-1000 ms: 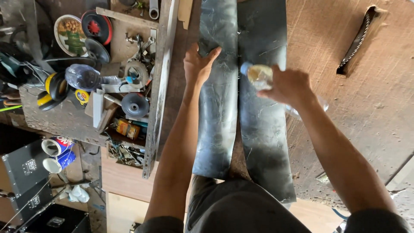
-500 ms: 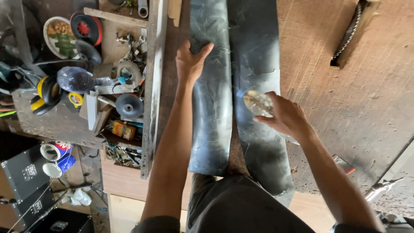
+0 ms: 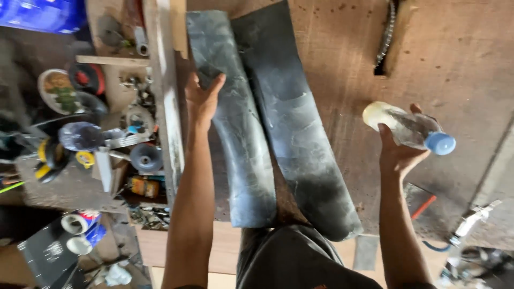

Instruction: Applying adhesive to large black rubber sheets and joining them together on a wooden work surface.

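Two long dark rubber strips (image 3: 267,123) lie side by side on the brown wooden board (image 3: 460,59), and the left hand (image 3: 202,96) rests on the outer edge of the nearer strip with fingers spread flat, apparently pinning it so it stays straight. To the right of the strips and well clear of them, the right hand (image 3: 399,152) is curled around a clear plastic bottle (image 3: 409,128) with a blue cap, held on its side above the board. Left of the strips, beyond the board's edge, tools and a grinding disc (image 3: 145,157) clutter a lower shelf.
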